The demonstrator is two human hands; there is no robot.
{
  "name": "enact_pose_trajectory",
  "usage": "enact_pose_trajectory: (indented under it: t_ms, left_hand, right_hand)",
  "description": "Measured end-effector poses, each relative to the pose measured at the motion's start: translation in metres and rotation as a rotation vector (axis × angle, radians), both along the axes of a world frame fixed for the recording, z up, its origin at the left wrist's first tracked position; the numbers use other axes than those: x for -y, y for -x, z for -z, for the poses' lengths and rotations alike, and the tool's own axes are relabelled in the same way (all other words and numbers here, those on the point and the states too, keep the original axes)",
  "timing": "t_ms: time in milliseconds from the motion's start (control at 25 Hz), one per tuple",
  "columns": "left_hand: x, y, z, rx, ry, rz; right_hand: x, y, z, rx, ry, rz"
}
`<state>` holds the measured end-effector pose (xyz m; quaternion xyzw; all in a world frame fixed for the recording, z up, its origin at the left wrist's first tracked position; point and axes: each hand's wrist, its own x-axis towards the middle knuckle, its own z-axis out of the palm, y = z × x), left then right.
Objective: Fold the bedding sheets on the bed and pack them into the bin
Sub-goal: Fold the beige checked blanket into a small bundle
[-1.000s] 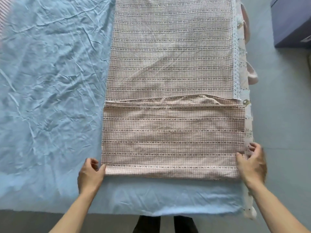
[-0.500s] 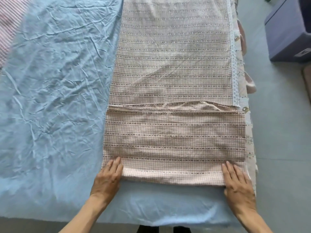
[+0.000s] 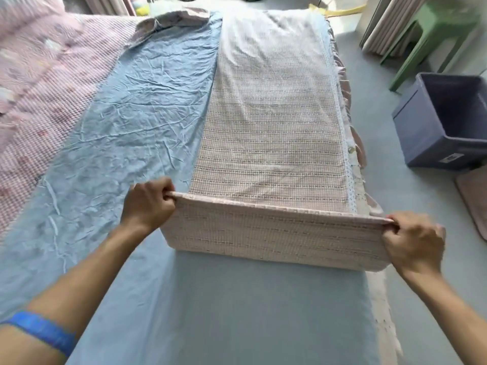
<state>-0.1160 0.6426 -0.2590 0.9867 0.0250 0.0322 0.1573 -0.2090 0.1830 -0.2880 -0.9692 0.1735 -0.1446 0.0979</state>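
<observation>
the bed [image 3: 237, 312], covered by one crumpled light blue sheet [image 3: 147, 101], fills most of the view. along its right half lies one long pink checked sheet [image 3: 271, 133], already narrowed into a strip with a lace-trimmed edge on the right side. one pink quilted blanket [image 3: 39, 83] lies across the far left. on the floor to the right of the bed, well apart from the sheet, stands one dark blue bin [image 3: 427, 135], open at the top, with one green stool [image 3: 432, 30] behind it.

the near end of the checked sheet is raised off the bed as a taut folded band. the left hand [image 3: 147, 204] grips its left corner and the right hand [image 3: 413, 241] grips its right corner; on both, the fingers are curled tight and clamped on the fabric.

the step in hand looks like another lengthwise fold, carrying the near end forward over the strip. to do it well, keep both corners level and the band stretched so no slack bunches in the middle, lay the side edges down flush with the edges of the strip beneath, then press the crease flat before gripping again. the sheet is only partly folded, so packing into the bin is some way off.
</observation>
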Motion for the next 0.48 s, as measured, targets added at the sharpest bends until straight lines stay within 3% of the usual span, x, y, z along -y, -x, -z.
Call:
enact_pose_trajectory:
  t_ms: [280, 480]
  left_hand:
    - [0.034, -0.125, 0.022, -0.003, 0.034, -0.165]
    - [0.040, -0.130, 0.064, 0.110, 0.028, -0.214]
  right_hand:
    - [0.019, -0.151, 0.023, -0.071, 0.014, 0.067]
    - [0.014, -0.170, 0.067, -0.090, -0.008, 0.074]
